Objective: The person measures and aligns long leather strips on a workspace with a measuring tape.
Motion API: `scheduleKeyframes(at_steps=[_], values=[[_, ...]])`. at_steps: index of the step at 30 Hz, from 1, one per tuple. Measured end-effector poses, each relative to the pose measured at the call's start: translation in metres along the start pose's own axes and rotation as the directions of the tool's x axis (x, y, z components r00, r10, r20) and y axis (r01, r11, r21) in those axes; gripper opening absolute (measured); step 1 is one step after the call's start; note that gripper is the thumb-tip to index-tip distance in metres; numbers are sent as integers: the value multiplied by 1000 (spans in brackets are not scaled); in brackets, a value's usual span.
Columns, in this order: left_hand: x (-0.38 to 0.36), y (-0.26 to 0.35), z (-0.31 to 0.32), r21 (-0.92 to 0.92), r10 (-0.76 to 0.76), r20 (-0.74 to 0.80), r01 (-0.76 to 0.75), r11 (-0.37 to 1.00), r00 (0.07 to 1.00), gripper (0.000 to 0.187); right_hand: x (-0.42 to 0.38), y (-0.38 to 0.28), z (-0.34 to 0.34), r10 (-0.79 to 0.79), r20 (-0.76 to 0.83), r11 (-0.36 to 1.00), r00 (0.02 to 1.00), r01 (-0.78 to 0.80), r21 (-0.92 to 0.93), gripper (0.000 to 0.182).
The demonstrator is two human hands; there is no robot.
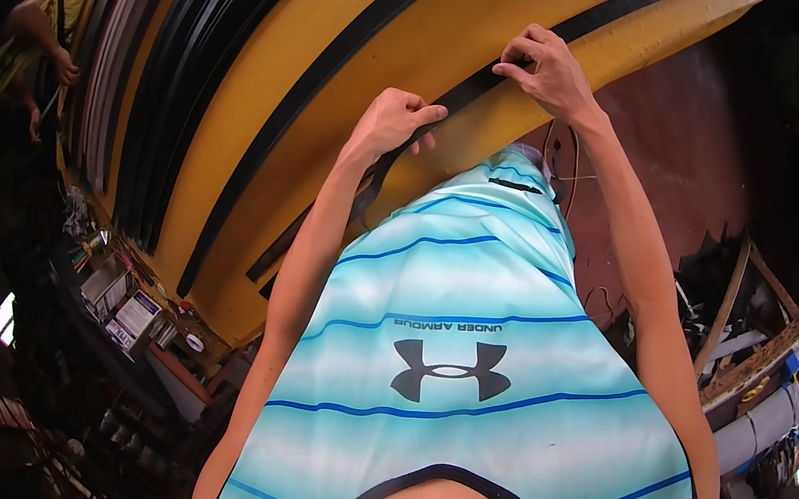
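Observation:
A long black strip point(473, 89) runs diagonally over the yellow tabletop point(358, 108), near its edge closest to my body. My left hand point(396, 126) is closed on the strip, thumb on top, and a loose length hangs down beside that wrist. Farther along, my right hand point(547, 73) pinches the same strip between thumb and bent fingers. Between the two hands the strip looks stretched fairly straight. Another black strip point(326, 78) lies roughly parallel on the yellow surface, to the left of my hands.
Many black and grey strips point(198, 51) lie side by side at the left of the tabletop. A co-worker's hand point(65, 67) shows at the far left edge. Boxes point(136, 316) sit at the lower left. A wooden frame point(760, 348) stands at the right, beside the reddish floor point(669, 154).

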State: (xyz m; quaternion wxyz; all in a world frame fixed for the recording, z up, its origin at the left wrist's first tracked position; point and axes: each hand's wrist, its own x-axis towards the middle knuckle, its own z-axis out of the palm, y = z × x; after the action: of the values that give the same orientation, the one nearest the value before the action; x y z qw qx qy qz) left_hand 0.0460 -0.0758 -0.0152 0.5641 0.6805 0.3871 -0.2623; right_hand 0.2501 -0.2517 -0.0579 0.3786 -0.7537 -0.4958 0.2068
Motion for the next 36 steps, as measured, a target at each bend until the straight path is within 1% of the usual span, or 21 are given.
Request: scheduleKeyframes(at_steps=[4,7,9,16,19,36], values=[[1,-1,0,16,-25,-12,25,1000,1000,36,1,4,3,-27,-7,1000,1000,27,11,20],[0,-1,2,34,-29,-41,30,999,999,36,1,2,3,-51,-26,999,998,50,-21,19],[0,-3,3,26,-37,-48,38,999,998,35,2,1,3,-25,-20,1000,999,25,3,18],[-1,-1,4,41,-45,-63,47,998,997,35,1,0,4,-15,-24,1000,1000,15,6,16],[-1,0,4,74,-45,-71,51,996,996,34,2,1,5,-30,-34,1000,999,30,5,16],[-4,5,6,61,-72,-99,78,995,993,35,1,5,7,-35,-37,999,999,34,-26,18]])
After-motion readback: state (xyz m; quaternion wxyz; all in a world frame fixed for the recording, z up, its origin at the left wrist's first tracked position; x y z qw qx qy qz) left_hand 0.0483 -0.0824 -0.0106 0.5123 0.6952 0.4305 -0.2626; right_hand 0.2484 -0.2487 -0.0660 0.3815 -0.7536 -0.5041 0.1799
